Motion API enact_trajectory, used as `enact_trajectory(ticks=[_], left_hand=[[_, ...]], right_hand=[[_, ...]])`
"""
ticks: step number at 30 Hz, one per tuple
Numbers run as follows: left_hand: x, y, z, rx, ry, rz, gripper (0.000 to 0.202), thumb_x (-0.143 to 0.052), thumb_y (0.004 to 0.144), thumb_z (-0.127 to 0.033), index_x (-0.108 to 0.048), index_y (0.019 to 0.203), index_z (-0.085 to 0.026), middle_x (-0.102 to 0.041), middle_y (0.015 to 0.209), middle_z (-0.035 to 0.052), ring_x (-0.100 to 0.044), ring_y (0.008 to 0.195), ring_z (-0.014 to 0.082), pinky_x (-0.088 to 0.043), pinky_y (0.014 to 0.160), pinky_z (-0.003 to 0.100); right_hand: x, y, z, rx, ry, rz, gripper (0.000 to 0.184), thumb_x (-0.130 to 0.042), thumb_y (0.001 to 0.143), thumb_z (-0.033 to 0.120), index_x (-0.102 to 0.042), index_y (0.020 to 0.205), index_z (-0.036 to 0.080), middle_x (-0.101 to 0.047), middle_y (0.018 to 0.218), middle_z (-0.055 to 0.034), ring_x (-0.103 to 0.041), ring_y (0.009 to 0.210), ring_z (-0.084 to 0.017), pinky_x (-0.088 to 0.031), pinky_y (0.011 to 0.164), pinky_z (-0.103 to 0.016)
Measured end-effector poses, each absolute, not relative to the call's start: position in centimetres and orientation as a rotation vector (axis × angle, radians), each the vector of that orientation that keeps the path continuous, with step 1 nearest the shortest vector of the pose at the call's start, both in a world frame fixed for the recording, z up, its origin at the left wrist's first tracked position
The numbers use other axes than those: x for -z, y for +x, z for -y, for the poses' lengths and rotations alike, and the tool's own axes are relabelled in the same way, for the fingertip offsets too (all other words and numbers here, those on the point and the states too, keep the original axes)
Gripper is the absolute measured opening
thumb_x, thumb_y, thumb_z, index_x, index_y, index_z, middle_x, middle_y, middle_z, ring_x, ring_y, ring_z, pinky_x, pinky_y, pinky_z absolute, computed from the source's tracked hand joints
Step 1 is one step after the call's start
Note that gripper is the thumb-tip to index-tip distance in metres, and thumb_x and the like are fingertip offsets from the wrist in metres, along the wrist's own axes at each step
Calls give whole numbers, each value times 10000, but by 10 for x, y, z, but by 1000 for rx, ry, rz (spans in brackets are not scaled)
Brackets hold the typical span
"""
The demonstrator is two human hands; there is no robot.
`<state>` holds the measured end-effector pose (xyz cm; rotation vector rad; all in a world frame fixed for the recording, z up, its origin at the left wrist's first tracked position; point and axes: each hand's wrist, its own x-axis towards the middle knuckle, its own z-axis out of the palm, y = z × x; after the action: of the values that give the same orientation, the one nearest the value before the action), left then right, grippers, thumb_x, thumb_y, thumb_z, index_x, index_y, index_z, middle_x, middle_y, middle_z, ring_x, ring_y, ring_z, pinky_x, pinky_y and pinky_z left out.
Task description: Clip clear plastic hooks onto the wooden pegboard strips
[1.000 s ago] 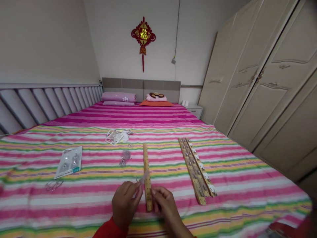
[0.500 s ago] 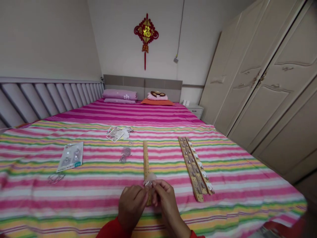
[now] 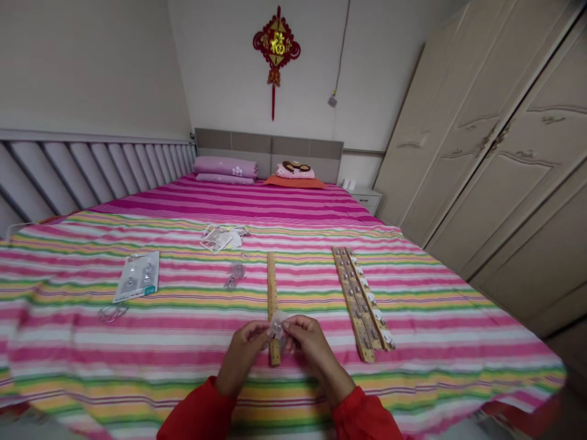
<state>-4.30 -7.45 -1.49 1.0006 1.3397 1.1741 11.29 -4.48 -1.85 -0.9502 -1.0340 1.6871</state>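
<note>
Multicoloured striped cotton-looking cloth [image 3: 183,379] covers the near half of the bed [image 3: 293,211], its near edge just past my wrists at 6 o'clock. Midway across, the fingers of my left hand [image 3: 245,348] and right hand [image 3: 306,342] both pinch a small clear plastic piece [image 3: 277,325] with a shiny middle, over the near end of a narrow tan wooden-looking strip [image 3: 272,281] dotted with holes; whether piece and strip touch, I can't tell. I'd judge a slip the main risk: the piece looks thin and smooth, so an uneven pull could flick it among the stripes, where transparent plastic hides well. A knuckle bumping the strip could skew it, with soft bedding beneath. Toward 2 o'clock I have a generous stretch of cloth before three tan strips bearing metal and white fittings [image 3: 359,301]. At 11, loose clear plastic bits [image 3: 235,275] lie closer, where a careless left reach could sweep them; a white blister card [image 3: 137,275] sits well apart at 10.
</note>
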Motion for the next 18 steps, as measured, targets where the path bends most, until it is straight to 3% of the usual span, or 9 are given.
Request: enact_trajectory(ticks=[8,18], left_hand=[[34,-41,77,-1191,960,-1407,422,-708,520,-533,-691,704,-154,-611,557,-8,-509,515,118,-399,525,249],[58,-37,77,-1221,846,-1450,348,-735,482,-416,-593,665,-157,-568,468,-32,-479,440,96,-353,466,229]], right_hand=[[41,106,36,-1681,-1027,964,362,-808,518,407,-612,651,134,-611,447,19,-517,336,-93,-377,348,-183],[66,100,43,-1586,-1069,959,312,-778,580,385,-594,643,141,-579,406,32,-478,322,-74,-369,350,-174]])
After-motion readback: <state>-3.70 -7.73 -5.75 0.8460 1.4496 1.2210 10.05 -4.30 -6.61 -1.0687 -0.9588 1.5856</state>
